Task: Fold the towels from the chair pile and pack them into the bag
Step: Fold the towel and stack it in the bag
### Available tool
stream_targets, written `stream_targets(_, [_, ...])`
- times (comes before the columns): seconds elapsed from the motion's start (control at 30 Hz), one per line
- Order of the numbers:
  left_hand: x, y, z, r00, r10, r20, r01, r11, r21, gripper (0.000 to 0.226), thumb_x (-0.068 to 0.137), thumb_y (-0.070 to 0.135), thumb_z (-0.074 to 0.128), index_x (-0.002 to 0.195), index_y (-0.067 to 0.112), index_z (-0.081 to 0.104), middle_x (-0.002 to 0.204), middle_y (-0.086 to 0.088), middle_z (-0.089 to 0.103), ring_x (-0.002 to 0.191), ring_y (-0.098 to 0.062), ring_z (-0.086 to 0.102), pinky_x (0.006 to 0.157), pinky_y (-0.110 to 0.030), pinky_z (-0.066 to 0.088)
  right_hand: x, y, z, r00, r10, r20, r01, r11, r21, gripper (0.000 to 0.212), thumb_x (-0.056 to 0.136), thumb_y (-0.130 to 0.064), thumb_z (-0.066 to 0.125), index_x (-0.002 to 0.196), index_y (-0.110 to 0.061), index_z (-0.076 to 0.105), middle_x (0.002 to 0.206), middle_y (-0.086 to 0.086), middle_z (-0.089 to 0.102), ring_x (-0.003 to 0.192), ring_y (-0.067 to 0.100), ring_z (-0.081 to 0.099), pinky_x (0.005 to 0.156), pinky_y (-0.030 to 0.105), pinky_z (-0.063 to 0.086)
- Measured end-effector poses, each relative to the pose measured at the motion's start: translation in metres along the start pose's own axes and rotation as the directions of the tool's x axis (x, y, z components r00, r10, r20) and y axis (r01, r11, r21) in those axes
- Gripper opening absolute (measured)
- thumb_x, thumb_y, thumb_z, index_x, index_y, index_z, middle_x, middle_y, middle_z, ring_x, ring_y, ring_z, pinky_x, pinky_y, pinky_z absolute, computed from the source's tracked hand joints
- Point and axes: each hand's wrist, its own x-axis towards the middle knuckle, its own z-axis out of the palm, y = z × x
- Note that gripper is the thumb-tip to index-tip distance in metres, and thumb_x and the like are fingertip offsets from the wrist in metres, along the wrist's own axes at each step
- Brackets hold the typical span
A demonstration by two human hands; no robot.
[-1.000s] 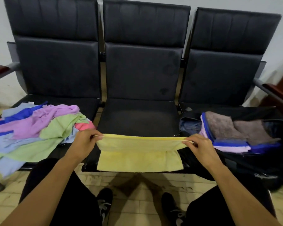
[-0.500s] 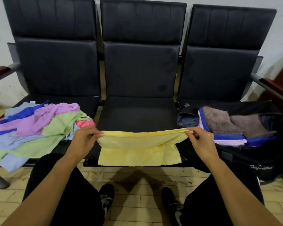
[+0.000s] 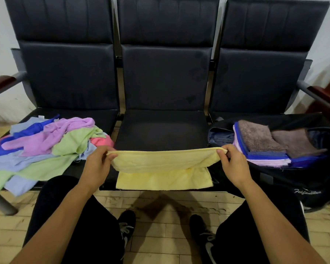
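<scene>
A yellow towel (image 3: 164,161) is stretched between my hands over the front of the middle seat, doubled over, with its lower layer hanging past the seat edge. My left hand (image 3: 97,164) pinches its left corner and my right hand (image 3: 234,164) pinches its right corner. A loose pile of towels (image 3: 46,143) in purple, green, blue and pink lies on the left seat. The open black bag (image 3: 311,180) sits on the right seat and holds folded towels (image 3: 263,141) in brown, blue and pale purple.
Three joined black chairs (image 3: 164,126) stand against a white wall, with wooden armrests at both ends. My knees and black shoes are below, over a tiled floor.
Both hands have lifted the towel's top edge a little higher and drawn it taut. The upper layer now sags less over the seat front.
</scene>
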Motion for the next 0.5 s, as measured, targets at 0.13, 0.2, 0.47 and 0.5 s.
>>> stream_targets(0.13, [0.001, 0.003, -0.001, 0.93, -0.26, 0.26, 0.349, 0.846, -0.403, 0.02, 0.102, 0.023, 0.046, 0.096, 0.009, 0.06, 0.092, -0.012, 0.065, 0.085, -0.025, 0.064, 0.075, -0.03, 0.056, 0.001, -0.006, 0.003, 0.912, 0.314, 0.263, -0.406, 0.78, 0.477, 0.016, 0.104, -0.03, 0.049, 0.106, -0.018, 0.061, 0.104, 0.007, 0.068, 0.1, 0.021, 0.066, 0.087, 0.04, 0.056])
stream_targets(0.2, [0.002, 0.01, -0.003, 0.897, -0.339, 0.284, 0.442, 0.68, -0.585, 0.023, 0.103, 0.022, 0.044, 0.092, 0.01, 0.06, 0.091, -0.011, 0.066, 0.08, -0.018, 0.063, 0.068, -0.025, 0.056, 0.0, -0.01, -0.003, 0.848, 0.343, 0.404, -0.53, 0.562, 0.635, 0.02, 0.104, -0.029, 0.05, 0.114, -0.02, 0.065, 0.112, 0.005, 0.073, 0.105, 0.019, 0.068, 0.09, 0.039, 0.056])
stream_targets(0.47, [0.012, 0.007, -0.001, 0.796, -0.51, 0.327, 0.54, 0.352, -0.765, 0.02, 0.097, 0.027, 0.056, 0.1, 0.012, 0.068, 0.097, -0.009, 0.069, 0.088, -0.018, 0.064, 0.079, -0.032, 0.056, 0.004, -0.017, -0.01, 0.818, 0.323, 0.475, -0.566, 0.315, 0.762, 0.031, 0.098, -0.031, 0.059, 0.121, -0.012, 0.07, 0.113, 0.012, 0.074, 0.103, 0.023, 0.07, 0.087, 0.036, 0.056])
stream_targets(0.5, [0.013, 0.01, 0.002, 0.798, -0.513, 0.316, 0.527, 0.34, -0.779, 0.018, 0.097, 0.026, 0.056, 0.096, 0.013, 0.067, 0.093, -0.007, 0.068, 0.084, -0.016, 0.063, 0.073, -0.028, 0.057, 0.004, -0.018, -0.009, 0.821, 0.325, 0.471, -0.561, 0.299, 0.772, 0.031, 0.098, -0.03, 0.06, 0.12, -0.01, 0.07, 0.112, 0.012, 0.074, 0.1, 0.022, 0.07, 0.083, 0.034, 0.058])
